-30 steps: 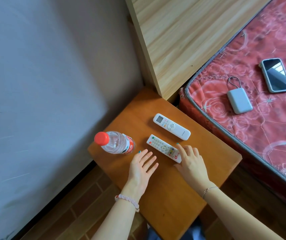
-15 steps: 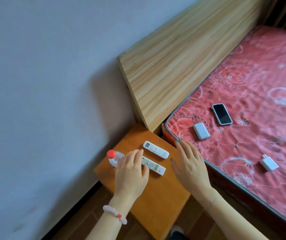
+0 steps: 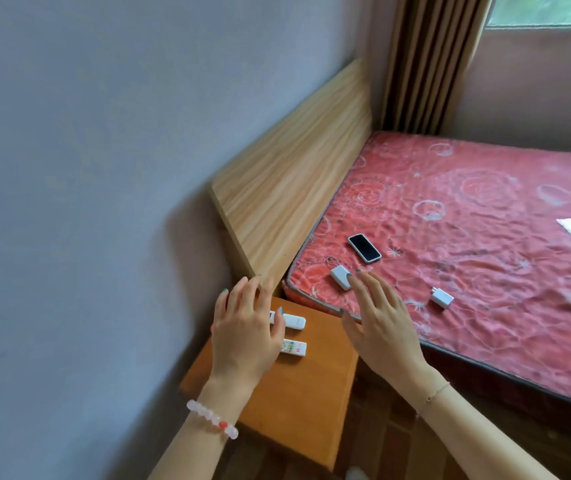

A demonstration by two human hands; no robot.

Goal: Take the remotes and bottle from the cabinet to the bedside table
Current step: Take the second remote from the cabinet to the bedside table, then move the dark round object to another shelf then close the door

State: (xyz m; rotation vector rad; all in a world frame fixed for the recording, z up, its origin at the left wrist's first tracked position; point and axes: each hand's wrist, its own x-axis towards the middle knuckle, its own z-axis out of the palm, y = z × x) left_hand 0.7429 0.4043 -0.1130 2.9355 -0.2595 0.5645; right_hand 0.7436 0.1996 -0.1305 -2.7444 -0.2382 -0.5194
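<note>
Both remotes lie side by side on the tabletop (image 3: 294, 393): the upper remote (image 3: 293, 321) and the lower remote (image 3: 294, 348). That part of the task looks done. The bottle does not show; it may sit behind the left hand (image 3: 246, 330), so its delivery cannot be confirmed. The left hand is spread, holding nothing, above the remotes' left ends. The right hand (image 3: 381, 327) is also spread and holds nothing, over the bed (image 3: 484, 209) edge. A phone (image 3: 364, 248), power bank (image 3: 340, 277) and charger (image 3: 442, 297) lie on the bed, blocking nothing.
</note>
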